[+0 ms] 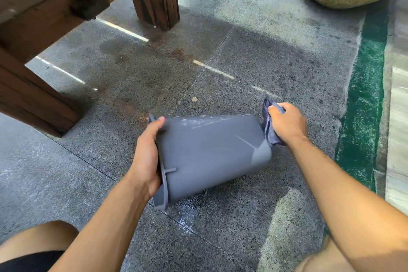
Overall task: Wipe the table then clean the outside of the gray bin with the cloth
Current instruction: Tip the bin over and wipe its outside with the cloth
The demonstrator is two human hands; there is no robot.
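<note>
Centrally, gray bin [209,154] lying sideways, rim gripped by left hand [146,157]. Right hand [287,122] clutches cloth [270,130] against its base.

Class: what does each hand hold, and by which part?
Left hand holds the gray bin by its rim; right hand holds the bunched cloth.

No readable text or labels.

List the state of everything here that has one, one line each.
Gray bin: tipped on its side, open end toward the left hand.
Cloth: bunched, pressed against the bin's base.
Left hand: gripping the bin's rim.
Right hand: closed on the cloth.
</note>
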